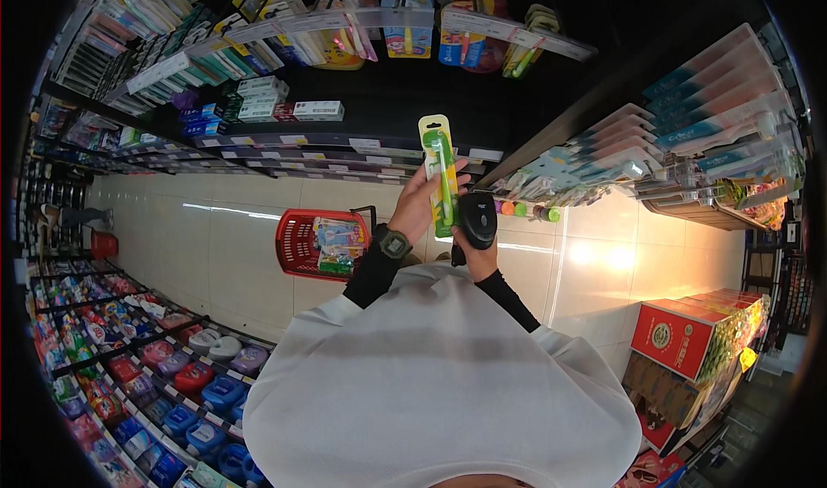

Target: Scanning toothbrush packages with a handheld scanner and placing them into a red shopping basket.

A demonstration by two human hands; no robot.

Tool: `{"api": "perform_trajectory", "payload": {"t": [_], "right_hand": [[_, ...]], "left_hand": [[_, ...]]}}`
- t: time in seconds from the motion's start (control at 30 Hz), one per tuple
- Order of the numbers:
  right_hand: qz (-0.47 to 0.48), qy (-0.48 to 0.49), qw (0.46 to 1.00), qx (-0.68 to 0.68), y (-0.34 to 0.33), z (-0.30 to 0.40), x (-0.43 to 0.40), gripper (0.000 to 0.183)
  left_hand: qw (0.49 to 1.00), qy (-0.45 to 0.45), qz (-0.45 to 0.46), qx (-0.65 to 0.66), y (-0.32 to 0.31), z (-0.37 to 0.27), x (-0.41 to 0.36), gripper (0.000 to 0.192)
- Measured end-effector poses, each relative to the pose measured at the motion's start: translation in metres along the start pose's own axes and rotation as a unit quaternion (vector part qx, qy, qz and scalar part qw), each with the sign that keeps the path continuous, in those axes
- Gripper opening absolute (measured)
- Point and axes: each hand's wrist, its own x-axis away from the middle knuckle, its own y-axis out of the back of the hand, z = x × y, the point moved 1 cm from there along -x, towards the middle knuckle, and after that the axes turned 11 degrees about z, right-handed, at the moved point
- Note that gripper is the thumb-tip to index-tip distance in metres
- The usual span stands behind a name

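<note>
My left hand [413,207] holds a green toothbrush in a yellow and green blister pack [439,184], with the thumb across its front. The pack points away from me, its hanging hole at the far end. In my right hand [479,258] is a black handheld barcode scanner [478,220], right beside the pack's near end. Below and left of my left hand, a red plastic shopping basket [284,246] stands on the floor. Several packaged toothbrushes [339,242] lie in it.
Ahead is a black shelf [400,110] with toothpaste boxes [316,111]; toothbrush packs [407,23] hang above. More packs [717,100] hang at right. Detergent bottles [223,391] fill shelves behind left. Red cartons [675,336] are stacked behind right. A person [74,216] is far left.
</note>
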Motion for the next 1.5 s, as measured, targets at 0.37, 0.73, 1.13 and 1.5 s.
{"api": "perform_trajectory", "payload": {"t": [0.37, 0.73, 1.13, 1.5], "right_hand": [[-0.003, -0.006, 1.000, 0.009, 0.002, 0.002, -0.001, 0.018], [-0.013, -0.012, 1.000, 0.011, 0.007, 0.003, 0.000, 0.022], [-0.003, 0.313, 0.872, 0.376, 0.002, 0.034, 0.008, 0.039], [0.156, 0.147, 0.939, 0.267, 0.002, 0.013, 0.017, 0.034]], "left_hand": [[1.000, 0.018, 0.000, 0.020, -0.003, -0.005, -0.006, 0.044], [0.999, 0.030, 0.012, 0.033, -0.007, -0.003, -0.013, 0.044], [0.995, 0.049, -0.051, -0.070, 0.000, 0.019, -0.025, 0.055], [0.999, 0.023, -0.021, 0.032, 0.026, -0.026, -0.049, 0.086]]}}
